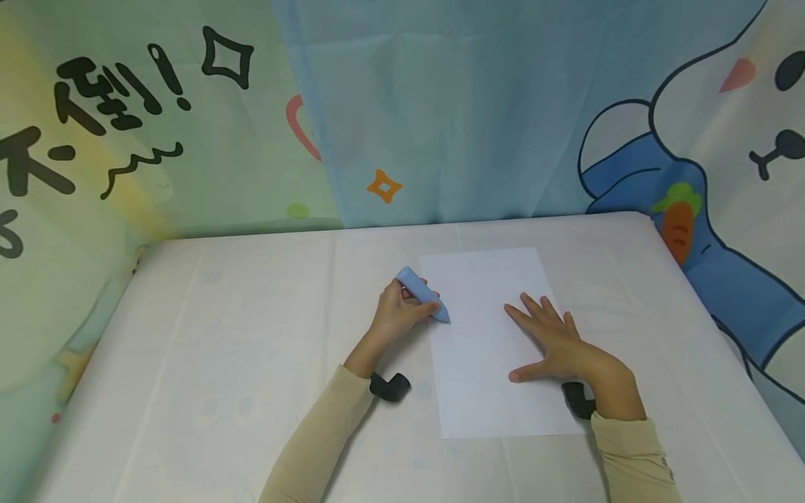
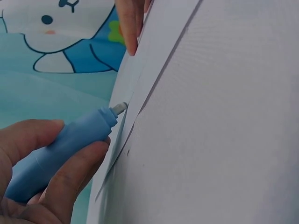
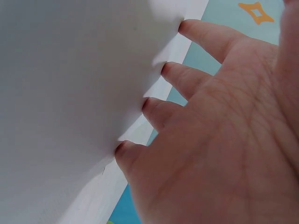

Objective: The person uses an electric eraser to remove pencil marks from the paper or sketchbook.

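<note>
My left hand (image 1: 395, 313) grips a thick blue pen-like tool (image 1: 417, 288) between thumb and fingers. In the left wrist view the tool (image 2: 74, 142) has a stepped collar and a narrow pale tip, which points toward the paper's edge. From the head view, that tip overlaps the left part of a blank white sheet of paper (image 1: 481, 370). My right hand (image 1: 560, 346) rests on the sheet's right side with its fingers spread. Its fingertips (image 3: 187, 25) press on the paper in the right wrist view.
A white cloth (image 1: 220, 335) covers the table under the sheet. Behind stands a printed curtain (image 1: 453, 126) with a cartoon animal at the right. Each wrist carries a black strap-on piece, such as the left one (image 1: 390, 388).
</note>
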Demonstrator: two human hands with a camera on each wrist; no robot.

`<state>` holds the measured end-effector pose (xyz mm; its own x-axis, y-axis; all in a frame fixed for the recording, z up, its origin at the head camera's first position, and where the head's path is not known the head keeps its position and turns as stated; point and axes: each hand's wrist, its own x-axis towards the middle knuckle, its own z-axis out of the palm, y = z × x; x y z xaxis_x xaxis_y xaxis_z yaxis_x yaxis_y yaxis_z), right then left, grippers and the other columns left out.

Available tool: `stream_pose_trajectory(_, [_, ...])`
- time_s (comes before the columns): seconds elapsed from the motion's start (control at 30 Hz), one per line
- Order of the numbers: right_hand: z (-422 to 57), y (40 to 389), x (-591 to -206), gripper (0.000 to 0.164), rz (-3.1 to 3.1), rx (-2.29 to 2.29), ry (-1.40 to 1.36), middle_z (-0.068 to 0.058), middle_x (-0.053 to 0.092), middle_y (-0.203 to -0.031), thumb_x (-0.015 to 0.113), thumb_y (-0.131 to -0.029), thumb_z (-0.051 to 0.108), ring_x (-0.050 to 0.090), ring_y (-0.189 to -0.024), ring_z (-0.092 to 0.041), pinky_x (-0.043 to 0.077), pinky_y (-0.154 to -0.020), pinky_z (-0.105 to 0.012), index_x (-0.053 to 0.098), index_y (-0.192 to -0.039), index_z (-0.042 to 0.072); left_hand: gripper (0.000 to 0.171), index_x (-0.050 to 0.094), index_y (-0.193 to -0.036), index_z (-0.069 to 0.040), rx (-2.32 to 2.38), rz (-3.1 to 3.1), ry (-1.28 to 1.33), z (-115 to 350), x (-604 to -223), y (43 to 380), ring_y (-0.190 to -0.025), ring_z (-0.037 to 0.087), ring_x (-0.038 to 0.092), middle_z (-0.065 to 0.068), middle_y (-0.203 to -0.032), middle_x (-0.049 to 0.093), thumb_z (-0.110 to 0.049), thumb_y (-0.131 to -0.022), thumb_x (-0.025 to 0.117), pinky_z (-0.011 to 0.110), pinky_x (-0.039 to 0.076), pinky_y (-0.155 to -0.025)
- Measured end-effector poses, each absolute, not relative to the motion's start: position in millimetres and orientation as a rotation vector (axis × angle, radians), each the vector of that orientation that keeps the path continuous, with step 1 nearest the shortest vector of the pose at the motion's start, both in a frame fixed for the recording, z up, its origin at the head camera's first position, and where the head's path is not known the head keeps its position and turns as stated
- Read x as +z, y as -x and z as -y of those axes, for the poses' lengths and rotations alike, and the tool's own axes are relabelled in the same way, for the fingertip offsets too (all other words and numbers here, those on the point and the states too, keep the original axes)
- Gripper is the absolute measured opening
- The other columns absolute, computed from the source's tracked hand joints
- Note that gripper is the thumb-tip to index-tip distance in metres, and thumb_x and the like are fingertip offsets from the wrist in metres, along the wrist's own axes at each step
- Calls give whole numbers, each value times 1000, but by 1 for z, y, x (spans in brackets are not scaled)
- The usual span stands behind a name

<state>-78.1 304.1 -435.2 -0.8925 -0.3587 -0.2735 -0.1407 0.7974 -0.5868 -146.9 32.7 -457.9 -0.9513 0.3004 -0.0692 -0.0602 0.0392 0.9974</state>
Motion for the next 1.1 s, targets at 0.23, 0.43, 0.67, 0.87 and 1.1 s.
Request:
stream_pose_trajectory(0.23, [-304, 79, -434, 113, -2604, -818, 378, -30, 2, -158, 89, -65, 37, -12, -143, -52, -15, -109, -72, 25, -151, 2, 43, 49, -120, 11, 2001, -2068, -240, -32, -458, 148, -99, 37, 69, 29, -109, 68, 7, -83, 72, 32, 61, -75])
stream_pose_trajectory(0.43, [-304, 79, -434, 114, -2606, -818, 385, -31, 3, -158, 90, -64, 38, -11, -143, -52, -15, -108, -73, 26, -151, 1, 43, 49, -119, 12, 2004, -2070, -247, -32, -459, 149, -99, 36, 69, 28, -109, 68, 6, -83, 71, 32, 62, -75])
stream_pose_trajectory(0.67, [-304, 78, -434, 113, -2609, -809, 382, -31, 3, -158, 89, -64, 38, -11, -143, -52, -14, -108, -73, 26, -150, 2, 43, 49, -120, 12, 1993, -2067, -282, -32, -458, 147, -100, 37, 69, 29, -110, 67, 6, -83, 71, 32, 62, -74])
stream_pose_trajectory(0.87, [-304, 78, -434, 113, -2609, -807, 376, -31, 3, -158, 89, -64, 38, -11, -143, -52, -15, -108, -73, 26, -150, 2, 44, 50, -121, 13, 1993, -2056, -272, -33, -455, 146, -100, 38, 68, 29, -111, 67, 7, -83, 71, 33, 62, -73])
stream_pose_trajectory(1.1, [-304, 78, -434, 113, -2601, -816, 365, -31, 2, -158, 89, -65, 38, -12, -143, -52, -16, -109, -72, 25, -151, 1, 44, 49, -121, 13, 1983, -2069, -280, -34, -456, 146, -100, 38, 69, 30, -110, 67, 7, -83, 71, 33, 62, -73])
